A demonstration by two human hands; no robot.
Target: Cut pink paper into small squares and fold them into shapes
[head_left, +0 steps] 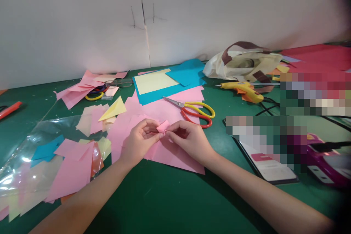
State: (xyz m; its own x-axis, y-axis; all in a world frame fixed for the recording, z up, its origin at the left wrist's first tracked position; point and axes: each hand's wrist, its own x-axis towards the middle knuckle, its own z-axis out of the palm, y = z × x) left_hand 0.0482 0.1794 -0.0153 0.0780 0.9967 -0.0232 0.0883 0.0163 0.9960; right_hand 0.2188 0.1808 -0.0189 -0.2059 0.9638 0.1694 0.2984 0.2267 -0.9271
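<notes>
A small folded piece of pink paper (163,126) is pinched between my two hands, above larger pink sheets (181,155) spread on the green table. My left hand (143,137) grips its left side with thumb and fingers. At its right side, my right hand (190,139) pinches the edge, fingertips close to those of the left. Just behind my right hand lie scissors (189,109) with one yellow and one red handle, blades pointing left. Blue sheets (189,71) with a pale yellow sheet (152,81) on top rest behind them.
On the left, a clear plastic bag (24,164) lies among paper scraps (72,164). Glasses (120,82) sit near more pink pieces. To the right are a yellow glue gun (242,89), a cream bag (219,65), a phone (276,168) and a purple device (326,166) with cords.
</notes>
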